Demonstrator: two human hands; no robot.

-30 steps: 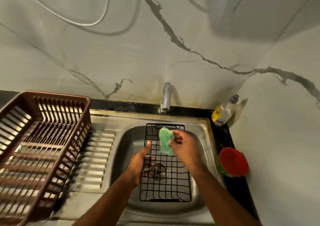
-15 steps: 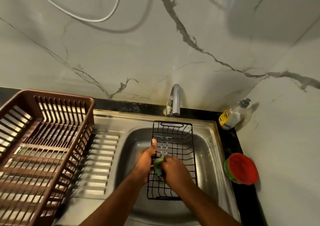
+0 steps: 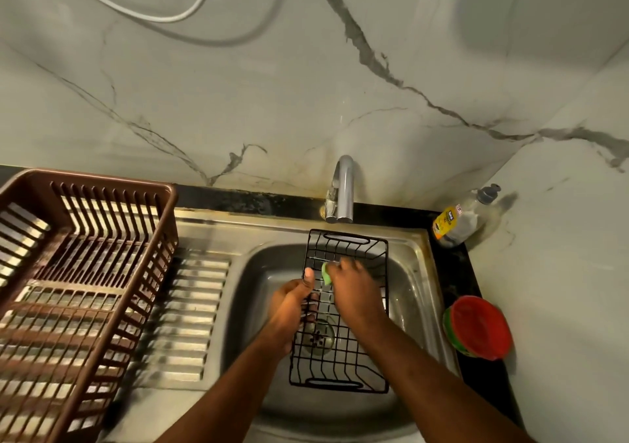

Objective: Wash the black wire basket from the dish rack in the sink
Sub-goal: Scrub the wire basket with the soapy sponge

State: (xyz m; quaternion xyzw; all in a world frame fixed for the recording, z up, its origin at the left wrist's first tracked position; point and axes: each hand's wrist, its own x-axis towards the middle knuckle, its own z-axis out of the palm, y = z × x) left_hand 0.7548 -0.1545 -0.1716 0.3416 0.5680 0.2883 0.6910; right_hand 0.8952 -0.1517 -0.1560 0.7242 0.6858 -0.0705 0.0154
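The black wire basket [image 3: 343,357] lies over the steel sink [image 3: 412,293], its far end under the tap. My left hand [image 3: 292,303] grips the basket's left side, thumb up along the rim and fingers through the wires. My right hand [image 3: 354,289] holds a green sponge [image 3: 326,273] pressed against the inside of the basket near its far end. Most of the sponge is hidden under my fingers.
A brown plastic dish rack [image 3: 78,286] stands on the ribbed drainboard [image 3: 194,316] at left. The tap [image 3: 342,191] rises behind the sink. A dish soap bottle [image 3: 459,219] and a red and green stack of bowls [image 3: 480,327] sit on the black counter at right.
My right hand with the sponge dropped from the basket's far end to its middle, then slid back toward the far end. My left hand kept its grip on the left side.
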